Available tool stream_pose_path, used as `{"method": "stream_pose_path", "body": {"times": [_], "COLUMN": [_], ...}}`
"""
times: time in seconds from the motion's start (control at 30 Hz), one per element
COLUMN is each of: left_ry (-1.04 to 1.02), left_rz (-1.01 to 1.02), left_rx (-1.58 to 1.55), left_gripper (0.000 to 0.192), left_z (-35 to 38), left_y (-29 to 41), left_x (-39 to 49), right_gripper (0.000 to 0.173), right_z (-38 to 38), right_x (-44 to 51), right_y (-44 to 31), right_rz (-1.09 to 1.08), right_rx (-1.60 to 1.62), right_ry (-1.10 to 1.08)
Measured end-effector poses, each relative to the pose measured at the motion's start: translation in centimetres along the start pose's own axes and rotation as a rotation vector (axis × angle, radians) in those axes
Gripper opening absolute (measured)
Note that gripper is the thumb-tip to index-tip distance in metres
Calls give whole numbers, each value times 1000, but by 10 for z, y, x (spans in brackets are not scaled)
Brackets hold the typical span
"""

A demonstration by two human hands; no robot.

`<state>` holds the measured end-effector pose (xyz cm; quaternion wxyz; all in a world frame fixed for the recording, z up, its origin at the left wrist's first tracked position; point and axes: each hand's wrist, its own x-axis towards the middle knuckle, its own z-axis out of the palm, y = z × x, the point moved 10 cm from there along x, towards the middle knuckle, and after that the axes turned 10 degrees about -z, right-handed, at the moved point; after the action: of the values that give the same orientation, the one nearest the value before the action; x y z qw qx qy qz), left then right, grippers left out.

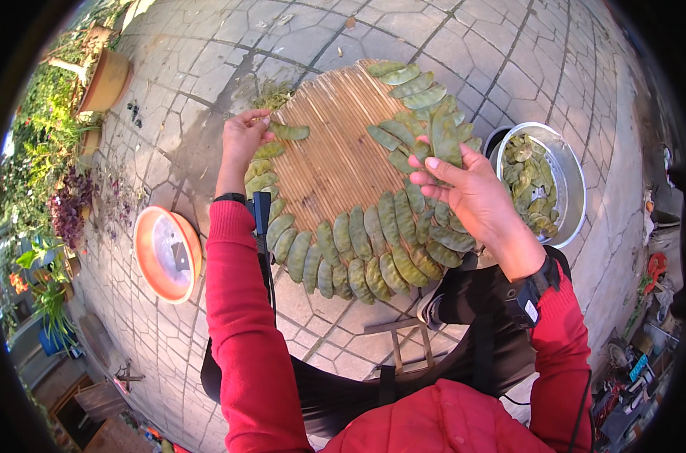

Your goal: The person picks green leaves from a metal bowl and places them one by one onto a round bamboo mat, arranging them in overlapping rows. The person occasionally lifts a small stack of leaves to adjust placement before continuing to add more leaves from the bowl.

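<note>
A round mat of thin reed or bamboo stalks (331, 147) lies before me, edged with overlapping flat green bean pods (360, 232). At its upper left rim, my left hand (245, 131) pinches the end of one bean pod (290, 132), which extends over the mat. Over the right side, my right hand (462, 181) holds a small bunch of pods (445, 136) between thumb and fingers. More pods line the mat's upper right edge, partly hidden behind that hand. To the right, a metal basin (575, 198) contains a heap of flat pods (527, 181).
An orange plastic basin (193, 243) with a pale inside stands at the left on the stone paving (343, 340). Potted plants (102, 82) run along the left side. A small wooden stool (399, 345) is near my shoe (428, 308). Mixed clutter (631, 374) sits at the lower right.
</note>
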<state>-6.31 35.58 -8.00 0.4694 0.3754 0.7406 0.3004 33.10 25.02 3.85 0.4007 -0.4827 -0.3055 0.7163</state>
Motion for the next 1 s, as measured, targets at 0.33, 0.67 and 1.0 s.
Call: {"method": "stream_pose_path", "body": {"times": [0.33,0.67,1.0], "left_ry": [-2,33,78], "left_rz": [-319,-333,-301], "left_rx": [-469,47,323], "left_gripper": [19,14,12], "left_z": [-10,-30,-51], "left_y": [-15,-46,-71], "left_x": [-3,22,40], "right_gripper": [42,42,41], "right_z": [0,0,4], "right_x": [0,0,-2], "right_y": [-1,-3,-3], "right_rz": [-6,-6,1], "right_rx": [-5,-32,-44], "right_ry": [-1,-10,-30]}}
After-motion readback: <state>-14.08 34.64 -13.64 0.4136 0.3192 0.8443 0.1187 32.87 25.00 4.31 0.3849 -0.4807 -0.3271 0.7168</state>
